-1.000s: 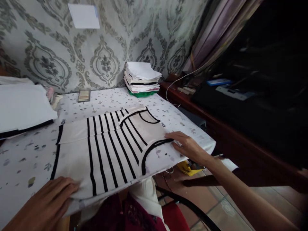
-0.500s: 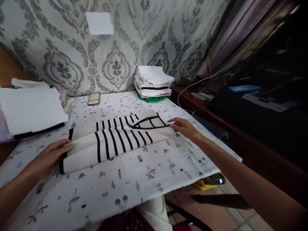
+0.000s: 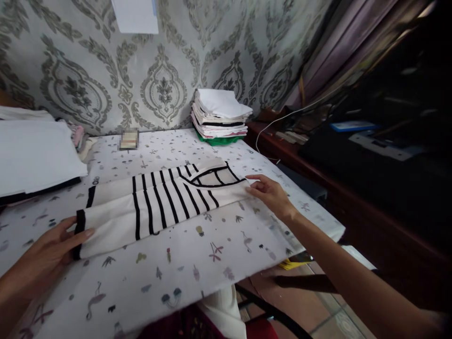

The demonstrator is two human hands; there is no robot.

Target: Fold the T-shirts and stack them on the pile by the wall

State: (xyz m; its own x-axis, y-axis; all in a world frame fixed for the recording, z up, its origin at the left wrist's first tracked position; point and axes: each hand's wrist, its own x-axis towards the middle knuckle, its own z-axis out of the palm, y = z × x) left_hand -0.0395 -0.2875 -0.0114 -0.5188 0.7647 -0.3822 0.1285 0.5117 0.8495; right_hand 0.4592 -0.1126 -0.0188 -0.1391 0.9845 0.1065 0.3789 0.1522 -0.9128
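Striped top (image 3: 165, 205) on the table (image 3: 134, 287), a hand at each end

The top lies flat, its near side folded over lengthwise, black-edged hem to the left and neck opening to the right; the left hand (image 3: 52, 252) grips the hem's near corner, thumb above and fingers at the edge, while the right hand (image 3: 270, 197) has thumb and forefinger at the shoulder edge, though whether they pinch it I cannot tell. Behind, near the wall (image 3: 164, 61), stand a clothes stack (image 3: 222, 103) with a green piece (image 3: 222, 141) at the bottom and, well to its left, a small blurred-out item (image 3: 129, 140); a white-topped pile (image 3: 35, 155) sits at the far left
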